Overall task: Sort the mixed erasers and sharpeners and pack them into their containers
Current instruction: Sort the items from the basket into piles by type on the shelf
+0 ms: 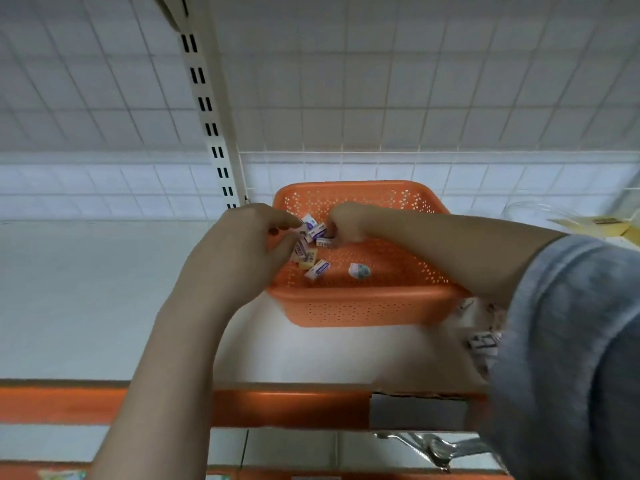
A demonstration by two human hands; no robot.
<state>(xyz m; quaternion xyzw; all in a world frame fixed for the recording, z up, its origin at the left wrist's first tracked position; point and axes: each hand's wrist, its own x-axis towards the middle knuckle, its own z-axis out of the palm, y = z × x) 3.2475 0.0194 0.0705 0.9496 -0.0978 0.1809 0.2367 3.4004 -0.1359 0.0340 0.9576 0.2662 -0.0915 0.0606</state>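
An orange perforated basket (pixel 363 306) stands on a white shelf. Inside it lie several small white erasers with purple labels (pixel 317 270), a yellowish eraser (pixel 308 259) and a roundish white piece (pixel 359 271). My left hand (pixel 239 251) reaches over the basket's left rim and pinches a white eraser (pixel 304 232) between thumb and fingertips. My right hand (pixel 346 225) is inside the basket with its fingers curled round another white eraser (pixel 325 241). Both hands meet over the pile at the basket's left side.
A slotted cream upright (pixel 211 116) rises behind the basket on the left, before a white wire-grid back panel. A clear container (pixel 533 209) and yellow cardboard (pixel 602 225) sit at the far right. Printed packets (pixel 481 337) lie beside the basket. The shelf edge (pixel 277 407) is orange.
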